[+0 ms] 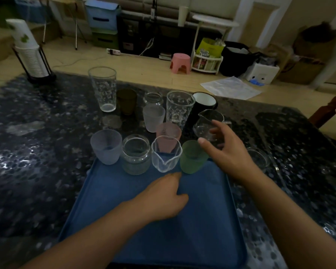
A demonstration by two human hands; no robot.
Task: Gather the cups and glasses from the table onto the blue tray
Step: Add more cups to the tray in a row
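A blue tray lies on the dark speckled table. Along its far edge stand a pale frosted cup, a clear jar, a clear spouted cup and a green frosted cup. Behind them on the table are a pink cup, a white frosted cup, a tall clear glass, a brown cup, a small jar, a printed glass and a black mug. My right hand curls round a clear spouted pitcher. My left hand rests flat on the tray, fingers pointing at the spouted cup.
Another clear glass stands on the table right of my right wrist. A stack of paper cups in a black wire holder stands at the table's far left corner. Past the table's far edge are floor, a pink stool and boxes.
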